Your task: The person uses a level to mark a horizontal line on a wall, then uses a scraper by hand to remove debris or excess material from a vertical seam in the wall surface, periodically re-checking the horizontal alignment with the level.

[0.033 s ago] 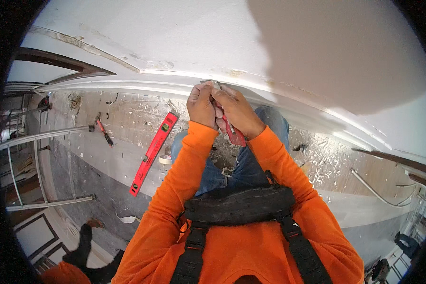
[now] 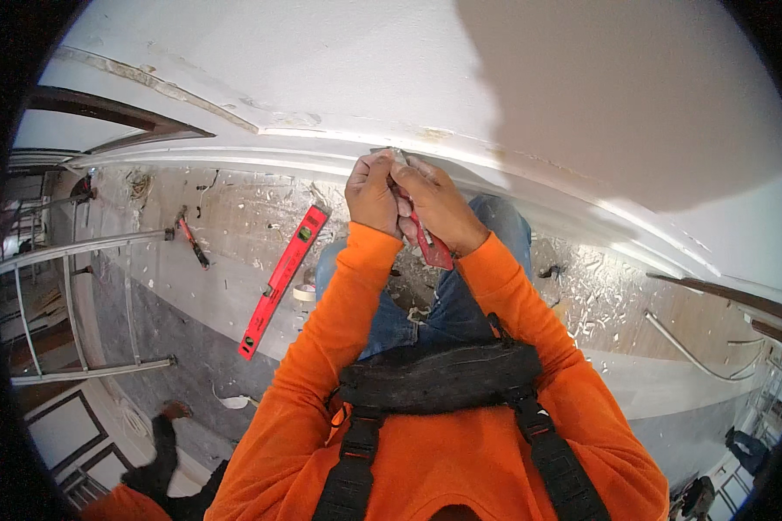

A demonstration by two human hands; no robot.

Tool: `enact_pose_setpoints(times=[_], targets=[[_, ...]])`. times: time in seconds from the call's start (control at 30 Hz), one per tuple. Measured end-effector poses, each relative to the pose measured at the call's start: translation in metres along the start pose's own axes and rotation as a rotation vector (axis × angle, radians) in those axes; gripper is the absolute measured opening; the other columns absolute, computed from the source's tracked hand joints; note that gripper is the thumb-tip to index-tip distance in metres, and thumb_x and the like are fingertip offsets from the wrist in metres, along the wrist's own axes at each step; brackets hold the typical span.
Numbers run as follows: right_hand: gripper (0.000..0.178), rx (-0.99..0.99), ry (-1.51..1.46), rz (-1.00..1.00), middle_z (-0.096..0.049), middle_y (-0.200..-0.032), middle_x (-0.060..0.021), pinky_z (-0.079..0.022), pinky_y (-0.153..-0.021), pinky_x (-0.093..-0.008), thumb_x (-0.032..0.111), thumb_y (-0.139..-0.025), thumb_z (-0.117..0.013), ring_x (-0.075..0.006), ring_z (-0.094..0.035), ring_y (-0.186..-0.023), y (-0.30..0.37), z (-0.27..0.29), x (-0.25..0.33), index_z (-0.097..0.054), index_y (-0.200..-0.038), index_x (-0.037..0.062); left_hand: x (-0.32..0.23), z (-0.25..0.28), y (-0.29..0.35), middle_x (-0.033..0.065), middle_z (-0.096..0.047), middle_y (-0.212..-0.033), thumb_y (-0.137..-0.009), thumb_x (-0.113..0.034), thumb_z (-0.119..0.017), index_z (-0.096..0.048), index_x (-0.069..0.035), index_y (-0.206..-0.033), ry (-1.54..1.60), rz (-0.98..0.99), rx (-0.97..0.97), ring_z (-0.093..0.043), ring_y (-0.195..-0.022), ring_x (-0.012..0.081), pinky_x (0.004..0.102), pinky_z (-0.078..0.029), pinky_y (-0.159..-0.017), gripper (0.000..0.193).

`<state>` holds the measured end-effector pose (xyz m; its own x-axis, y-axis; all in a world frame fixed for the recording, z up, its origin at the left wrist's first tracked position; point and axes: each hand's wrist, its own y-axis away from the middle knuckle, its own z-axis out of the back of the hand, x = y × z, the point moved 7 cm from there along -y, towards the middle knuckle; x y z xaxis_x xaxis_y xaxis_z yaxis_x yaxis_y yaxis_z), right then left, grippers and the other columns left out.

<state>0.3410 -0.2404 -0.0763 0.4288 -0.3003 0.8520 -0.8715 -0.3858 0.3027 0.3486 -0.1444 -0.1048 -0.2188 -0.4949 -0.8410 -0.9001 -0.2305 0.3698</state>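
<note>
My two hands meet at the foot of the white wall, just above a white baseboard (image 2: 287, 157). My left hand (image 2: 372, 191) is closed, its fingertips pinched near a small pale piece (image 2: 398, 156); what exactly they grip is hidden. My right hand (image 2: 443, 208) curls round a red utility knife (image 2: 434, 252), whose red body slants down out of the palm. The knife's tip is lost among the fingers. White dust coats the fingertips. Between my jeans-clad knees (image 2: 504, 221), both forearms reach forward.
Left of me lie a red spirit level (image 2: 282, 282), a roll of tape (image 2: 304, 293) and a hammer (image 2: 191, 239). A metal ladder-like frame (image 2: 87, 252) stands farther left. White debris (image 2: 595, 295) litters the floor; another person's leg (image 2: 161, 451) shows lower left.
The other person's leg at the lower left has shifted slightly, its foot now farther up and right. My hands and the knife have barely moved.
</note>
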Motion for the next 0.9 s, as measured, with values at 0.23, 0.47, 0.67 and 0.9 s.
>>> enact_pose_setpoints(times=[0.23, 0.47, 0.67, 0.9], targets=[[0.026, -0.006, -0.002, 0.021, -0.045, -0.061, 0.0011, -0.039, -0.036, -0.0255, 0.028, -0.101, -0.041, -0.0096, -0.046, -0.04, 0.004, 0.007, 0.008, -0.048, -0.092, 0.0045, 0.005, -0.012, -0.002, 0.0037, -0.056, -0.063, -0.094, -0.014, -0.055, -0.058, -0.002, -0.093, 0.078, -0.039, 0.038, -0.047, -0.04, 0.0082, 0.0224, -0.036, -0.033, 0.013], [0.028, -0.048, 0.03, -0.017, -0.046, -0.063, 0.0019, -0.039, -0.037, -0.023, 0.03, -0.102, -0.043, -0.0076, -0.045, -0.041, 0.007, 0.01, 0.009, -0.049, -0.095, 0.0036, 0.01, -0.013, -0.005, 0.0038, -0.057, -0.062, -0.094, -0.016, -0.057, -0.059, -0.002, -0.092, 0.065, -0.008, 0.033, -0.045, -0.038, 0.0087, 0.0225, -0.036, -0.033, 0.014], [0.028, -0.065, 0.088, 0.006, -0.046, -0.06, -0.0001, -0.04, -0.037, -0.0262, 0.027, -0.102, -0.041, -0.0101, -0.046, -0.04, 0.011, 0.012, 0.017, -0.046, -0.089, 0.003, 0.012, -0.018, 0.0, 0.0034, -0.057, -0.062, -0.095, -0.016, -0.057, -0.059, -0.003, -0.091, 0.069, 0.014, 0.067, -0.046, -0.038, 0.0087, 0.0224, -0.036, -0.033, 0.014], [0.028, -0.088, 0.086, -0.016, -0.046, -0.062, 0.0004, -0.038, -0.038, -0.0244, 0.03, -0.102, -0.042, -0.0089, -0.045, -0.041, 0.02, 0.018, 0.015, -0.048, -0.092, 0.004, 0.019, -0.024, 0.005, 0.0034, -0.057, -0.061, -0.094, -0.015, -0.057, -0.06, -0.004, -0.09, 0.058, 0.046, 0.025, -0.045, -0.037, 0.0086, 0.022, -0.036, -0.033, 0.012]])
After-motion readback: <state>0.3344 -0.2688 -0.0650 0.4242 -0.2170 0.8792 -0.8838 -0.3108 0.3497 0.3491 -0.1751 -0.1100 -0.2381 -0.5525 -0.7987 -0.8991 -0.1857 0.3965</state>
